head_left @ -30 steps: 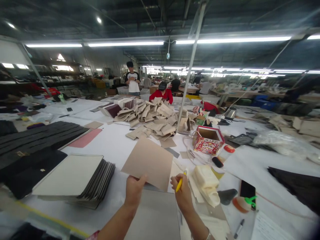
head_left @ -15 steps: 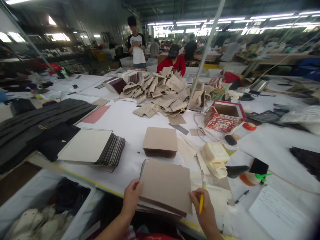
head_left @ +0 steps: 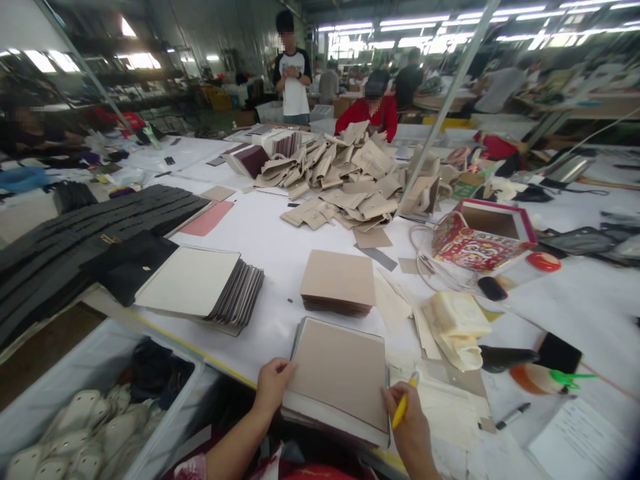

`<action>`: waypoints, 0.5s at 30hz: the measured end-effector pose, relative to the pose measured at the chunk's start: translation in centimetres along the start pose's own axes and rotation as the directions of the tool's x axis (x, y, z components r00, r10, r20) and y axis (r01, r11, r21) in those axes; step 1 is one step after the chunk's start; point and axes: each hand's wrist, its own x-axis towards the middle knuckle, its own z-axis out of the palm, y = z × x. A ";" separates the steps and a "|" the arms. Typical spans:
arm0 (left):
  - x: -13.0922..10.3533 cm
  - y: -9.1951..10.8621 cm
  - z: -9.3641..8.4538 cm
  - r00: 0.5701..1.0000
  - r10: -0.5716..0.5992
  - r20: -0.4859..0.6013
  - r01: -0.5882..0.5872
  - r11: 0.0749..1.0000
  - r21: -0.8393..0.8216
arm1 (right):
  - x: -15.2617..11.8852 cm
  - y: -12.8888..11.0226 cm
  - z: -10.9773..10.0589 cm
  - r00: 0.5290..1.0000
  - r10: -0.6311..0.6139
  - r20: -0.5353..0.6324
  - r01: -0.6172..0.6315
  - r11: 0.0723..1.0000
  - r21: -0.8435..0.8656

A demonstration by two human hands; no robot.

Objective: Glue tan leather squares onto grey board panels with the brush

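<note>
A tan cardboard sheet lies flat on top of a stack of boards at the near table edge. My left hand presses on the sheet's left edge with thumb and fingers. My right hand rests at the sheet's near right corner and grips a yellow pen. A second stack of tan sheets sits just beyond, on the white table.
A fanned pile of grey boards lies left; black pads further left. A heap of folded cardboard, a red patterned box, a cream cloth, a phone and a marker lie around. A bin stands below left. People work behind.
The sheet I held up in the air has come down onto the stack in front of me and now lies squared on it. My view has tilted downward.
</note>
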 end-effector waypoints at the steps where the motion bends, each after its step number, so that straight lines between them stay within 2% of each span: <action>1: 0.1 -0.1 0.0 1.000 -0.008 0.001 0.008 1.000 -0.004 | 0.1 -0.1 0.1 1.000 -0.001 0.000 0.001 1.000 -0.010; 9: 0.7 -0.4 0.2 0.999 -0.044 0.027 0.045 0.999 -0.012 | 0.7 -0.7 0.0 1.000 0.008 0.023 -0.005 0.996 -0.089; 15: 0.9 -0.4 0.1 0.998 -0.043 0.047 0.039 0.996 0.077 | 0.7 -1.4 -0.3 0.997 0.046 0.060 -0.040 0.995 -0.087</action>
